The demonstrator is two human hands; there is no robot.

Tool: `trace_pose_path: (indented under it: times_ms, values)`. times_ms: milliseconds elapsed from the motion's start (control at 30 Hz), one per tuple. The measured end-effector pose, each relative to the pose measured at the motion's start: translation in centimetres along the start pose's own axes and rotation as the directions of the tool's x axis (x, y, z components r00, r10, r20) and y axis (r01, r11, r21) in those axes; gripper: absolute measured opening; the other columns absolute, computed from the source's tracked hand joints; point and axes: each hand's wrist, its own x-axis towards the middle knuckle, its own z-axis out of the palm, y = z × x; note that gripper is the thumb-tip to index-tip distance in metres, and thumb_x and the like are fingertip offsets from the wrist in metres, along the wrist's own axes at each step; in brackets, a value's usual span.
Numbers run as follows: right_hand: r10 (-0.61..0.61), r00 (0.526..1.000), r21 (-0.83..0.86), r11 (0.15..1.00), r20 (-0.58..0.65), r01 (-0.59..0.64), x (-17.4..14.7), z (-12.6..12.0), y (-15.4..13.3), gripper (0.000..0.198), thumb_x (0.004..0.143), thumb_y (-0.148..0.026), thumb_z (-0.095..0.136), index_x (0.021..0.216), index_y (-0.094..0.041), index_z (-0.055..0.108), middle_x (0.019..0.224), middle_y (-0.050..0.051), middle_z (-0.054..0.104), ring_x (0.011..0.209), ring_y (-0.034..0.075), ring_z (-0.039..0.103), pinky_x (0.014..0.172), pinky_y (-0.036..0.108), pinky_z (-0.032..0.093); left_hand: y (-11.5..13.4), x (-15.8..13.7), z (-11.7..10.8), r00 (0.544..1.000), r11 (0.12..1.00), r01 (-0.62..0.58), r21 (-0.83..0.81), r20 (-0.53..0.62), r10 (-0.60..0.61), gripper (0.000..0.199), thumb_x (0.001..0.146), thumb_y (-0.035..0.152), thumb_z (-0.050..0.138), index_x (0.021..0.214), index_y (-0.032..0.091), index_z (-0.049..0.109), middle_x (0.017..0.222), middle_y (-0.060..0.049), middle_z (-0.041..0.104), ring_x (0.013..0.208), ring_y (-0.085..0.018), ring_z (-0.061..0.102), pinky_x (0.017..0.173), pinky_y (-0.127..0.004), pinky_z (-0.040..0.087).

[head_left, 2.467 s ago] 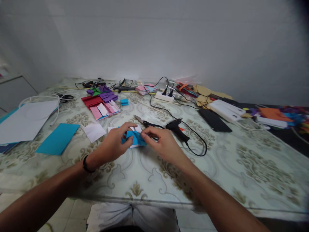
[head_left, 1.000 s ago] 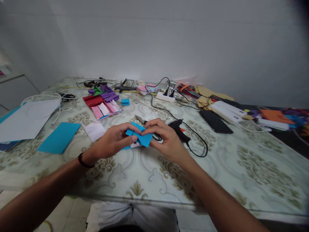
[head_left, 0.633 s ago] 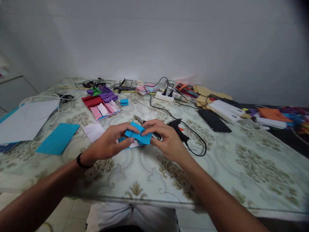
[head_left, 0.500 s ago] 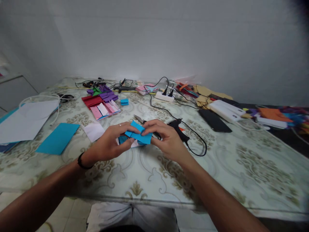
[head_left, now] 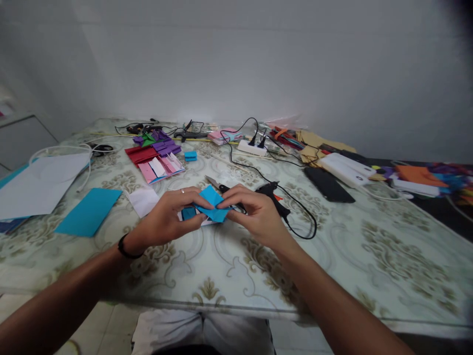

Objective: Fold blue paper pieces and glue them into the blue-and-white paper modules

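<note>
Above the bench (head_left: 229, 266) centre: both hands pinch one folded blue paper piece (head_left: 212, 203).

Left hand (head_left: 168, 219) closes thumb and fingers on the piece's left edge; right hand (head_left: 254, 214) closes on its right edge, holding it just clear of the bench. Scissors (head_left: 221, 186) and a black glue gun (head_left: 273, 195) lie just behind the hands. A blue sheet (head_left: 88, 211) lies well apart to the left, with a white paper (head_left: 144, 201) between.

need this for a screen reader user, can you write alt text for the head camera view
Two bare hands, left hand and right hand, pinch a folded blue paper piece above a patterned table. Scissors and a black glue gun lie just behind, a flat blue sheet to the left.
</note>
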Motion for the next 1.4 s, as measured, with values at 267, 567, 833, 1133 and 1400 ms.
trace_pose_path:
  times_ms: [267,567,833,1133,1400]
  values:
    - [0.055,0.998,0.036,0.998,-0.009,-0.055,-0.1,0.4,0.0,0.006,0.082,-0.027,0.083,0.081,-0.024,0.078,0.088,0.004,0.077,0.086,0.021,0.068,0.085,0.040,0.053,0.2,0.1,0.3,0.994,0.998,-0.045,0.032,-0.101,0.048,0.006,0.092,0.021,0.073,0.086,0.018,0.075,0.084,-0.005,0.076,0.076,-0.015,0.068,0.069,-0.027,0.051]
    - [0.200,0.980,0.119,0.973,-0.015,-0.197,-0.3,0.8,0.5,0.017,0.084,-0.035,0.082,0.080,-0.020,0.076,0.088,0.004,0.078,0.085,0.021,0.069,0.084,0.037,0.052,0.2,0.1,1.0,0.969,1.000,0.024,-0.018,-0.247,-0.028,0.007,0.087,0.018,0.076,0.081,0.017,0.073,0.076,-0.002,0.077,0.068,-0.013,0.071,0.061,-0.021,0.055]
    - [0.263,0.964,0.138,0.957,-0.038,-0.255,-0.3,1.2,0.6,0.022,0.082,-0.040,0.082,0.078,-0.020,0.073,0.082,0.003,0.075,0.080,0.019,0.066,0.080,0.035,0.051,0.2,-0.1,1.3,0.949,0.995,0.084,-0.059,-0.299,-0.098,0.014,0.084,0.022,0.080,0.074,0.018,0.071,0.071,-0.001,0.077,0.064,-0.014,0.073,0.058,-0.021,0.058]
    - [0.320,0.944,0.224,0.929,-0.076,-0.296,-0.2,1.4,0.6,0.024,0.078,-0.039,0.084,0.074,-0.020,0.070,0.074,0.000,0.070,0.069,0.015,0.060,0.070,0.030,0.047,-0.1,0.1,1.5,0.935,0.883,0.180,-0.434,-0.203,-0.291,0.027,0.088,0.033,0.080,0.103,0.020,0.062,0.079,-0.001,0.078,0.079,-0.024,0.083,0.075,-0.030,0.068]
    - [0.296,0.949,0.217,0.939,-0.110,-0.267,-0.1,1.2,0.7,0.018,0.077,-0.035,0.085,0.076,-0.020,0.075,0.079,0.001,0.075,0.073,0.016,0.063,0.072,0.031,0.048,-0.2,0.1,1.4,0.932,0.946,0.141,-0.293,-0.282,-0.226,0.017,0.084,0.029,0.082,0.088,0.018,0.069,0.079,-0.003,0.079,0.074,-0.019,0.080,0.071,-0.028,0.067]
